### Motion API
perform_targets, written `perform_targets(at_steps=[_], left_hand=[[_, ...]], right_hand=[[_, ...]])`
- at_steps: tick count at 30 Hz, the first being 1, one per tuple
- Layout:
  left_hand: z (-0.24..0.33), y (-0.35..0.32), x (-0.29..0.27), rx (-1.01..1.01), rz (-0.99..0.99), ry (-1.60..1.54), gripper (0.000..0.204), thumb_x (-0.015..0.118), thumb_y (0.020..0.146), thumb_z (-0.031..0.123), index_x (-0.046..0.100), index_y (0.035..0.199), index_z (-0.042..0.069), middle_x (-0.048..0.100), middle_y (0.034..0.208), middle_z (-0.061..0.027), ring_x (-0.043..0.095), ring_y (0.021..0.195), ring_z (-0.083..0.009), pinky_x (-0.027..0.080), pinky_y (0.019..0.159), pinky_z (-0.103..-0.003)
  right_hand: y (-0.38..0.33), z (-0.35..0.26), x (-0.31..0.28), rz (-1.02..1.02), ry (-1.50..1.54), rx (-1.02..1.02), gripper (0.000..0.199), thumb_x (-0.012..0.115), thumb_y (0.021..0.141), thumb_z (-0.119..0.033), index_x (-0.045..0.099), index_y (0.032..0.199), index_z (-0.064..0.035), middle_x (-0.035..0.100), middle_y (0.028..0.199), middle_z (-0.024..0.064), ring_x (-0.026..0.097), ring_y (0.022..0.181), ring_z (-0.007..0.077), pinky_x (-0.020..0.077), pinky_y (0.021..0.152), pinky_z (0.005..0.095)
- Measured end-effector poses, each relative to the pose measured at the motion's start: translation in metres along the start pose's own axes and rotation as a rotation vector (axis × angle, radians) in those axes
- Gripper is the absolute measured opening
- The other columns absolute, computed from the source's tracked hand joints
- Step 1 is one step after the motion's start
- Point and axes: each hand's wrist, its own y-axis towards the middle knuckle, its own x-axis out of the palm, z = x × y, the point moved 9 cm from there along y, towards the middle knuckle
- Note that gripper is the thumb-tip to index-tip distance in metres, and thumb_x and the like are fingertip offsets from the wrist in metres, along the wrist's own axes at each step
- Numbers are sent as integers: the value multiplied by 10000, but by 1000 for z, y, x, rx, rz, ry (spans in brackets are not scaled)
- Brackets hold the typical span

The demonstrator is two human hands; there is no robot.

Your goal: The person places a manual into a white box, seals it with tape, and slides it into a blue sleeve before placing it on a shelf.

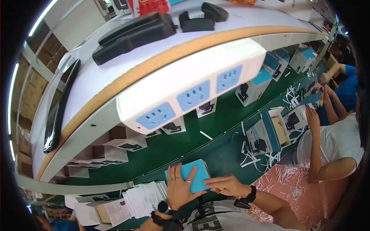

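A blue-topped cardboard box (199, 176) lies on the green table close to my body. Across its left part my left hand (179, 188) rests flat, with the fingers spread. My right hand (228, 185) is at the box's lower right edge, its fingers bent together and touching that edge. Something small and yellowish shows under those fingers, too little of it to name. To the left of my left hand lies a pile of white printed leaflets (144, 198).
A white power strip (185, 90) is fixed under the raised shelf (104, 77), which carries a phone (61, 107) and black holders (135, 36). An open carton (102, 213) stands at lower left. Boxes (266, 133), paper strips (246, 156) and co-workers (331, 138) are on the right.
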Motion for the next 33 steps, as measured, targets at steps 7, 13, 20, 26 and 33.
perform_targets(at_steps=[7,13,20,26,33], left_hand=[[-165,-1,-50,-86,-40,129,1176,822,691,747,430,1628,154,398,1529,-376,364,1436,-565,216,1208,-715],[-223,-3,-37,-488,178,391,1093,699,800,783,471,1580,51,365,1587,-375,308,1497,-559,231,1221,-681],[-176,-1,-60,-146,472,321,746,718,917,556,593,1466,66,534,1496,-257,478,1398,-485,311,1216,-616],[-157,-211,46,-791,503,135,530,748,903,281,636,1341,3,593,1367,-234,529,1315,-442,427,1119,-536],[-136,-261,100,-846,334,282,388,656,954,303,693,1152,-28,650,1154,-194,628,1114,-390,511,952,-522]], right_hand=[[125,7,-44,166,-202,-32,253,745,935,-12,753,1186,-46,745,1169,159,764,947,315,611,796,347],[211,34,-21,299,-498,-248,269,674,998,-132,670,1230,6,712,1079,260,692,926,464,560,796,471],[232,69,-18,224,-702,95,238,747,965,-197,704,1117,-19,722,967,250,698,896,469,560,748,464],[138,9,-9,159,-441,74,189,776,938,-160,666,912,-9,568,709,129,543,647,166,444,592,333],[10,-35,74,91,148,371,190,762,981,-142,664,1105,-35,651,847,-13,560,742,61,469,635,251]])
